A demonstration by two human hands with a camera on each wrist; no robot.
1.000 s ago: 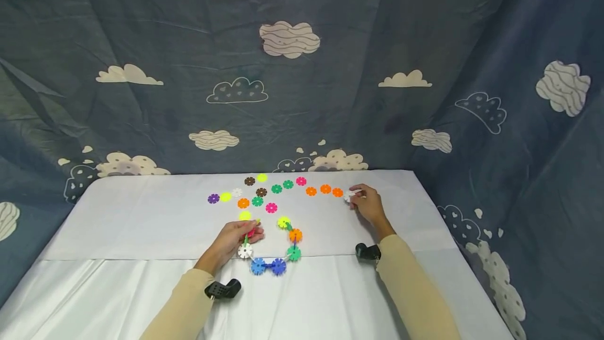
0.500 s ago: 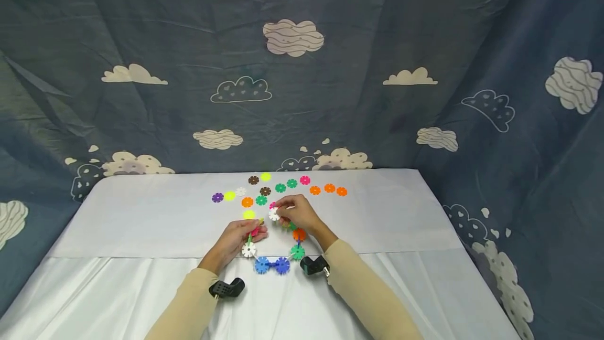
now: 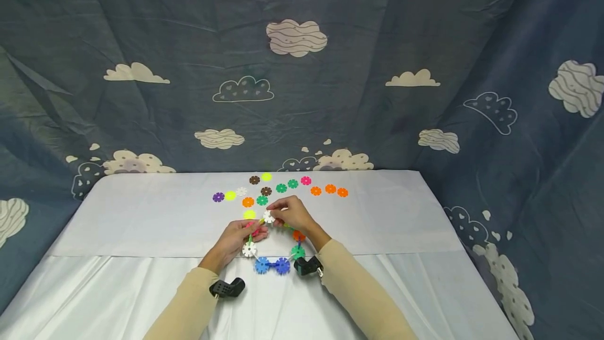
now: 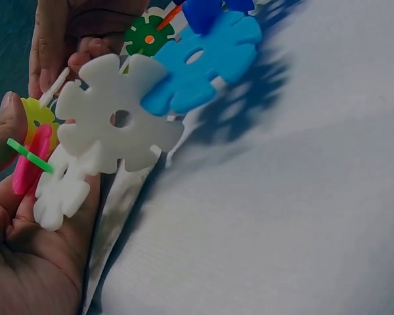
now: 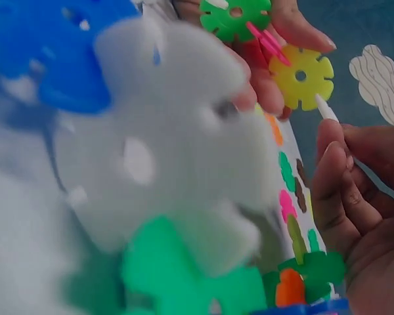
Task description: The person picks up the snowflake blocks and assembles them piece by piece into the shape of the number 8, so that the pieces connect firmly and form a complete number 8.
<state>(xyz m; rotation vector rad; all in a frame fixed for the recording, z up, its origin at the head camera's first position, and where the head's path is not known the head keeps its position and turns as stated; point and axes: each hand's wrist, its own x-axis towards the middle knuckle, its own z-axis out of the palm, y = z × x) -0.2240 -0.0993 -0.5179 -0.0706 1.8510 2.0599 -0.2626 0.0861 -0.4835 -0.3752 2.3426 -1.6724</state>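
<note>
My left hand (image 3: pixel 235 237) grips one end of a chain of notched snowflake discs, near a pink disc (image 4: pixel 31 161) and a yellow disc (image 5: pixel 305 77). My right hand (image 3: pixel 296 215) pinches a white snowflake disc (image 3: pixel 268 216) by its edge. In the right wrist view this disc, seen edge-on, meets the yellow disc's rim; whether it sits in a notch I cannot tell. From the left hand the chain curves toward me through a white disc (image 3: pixel 249 249), blue discs (image 3: pixel 261 265), a green disc (image 3: pixel 298 252) and an orange disc (image 3: pixel 299 235). My right hand partly covers its other end.
Loose snowflake discs lie beyond my hands on the white-covered table (image 3: pixel 387 214): several orange ones at right, such as an orange disc (image 3: pixel 343 192), and a purple disc (image 3: pixel 218 197) farthest left. A dark cloud-print curtain (image 3: pixel 330 109) hangs behind the table.
My right hand has carried the white disc from the right side of the table leftward to the chain end at my left hand. The left hand has stayed in place.
</note>
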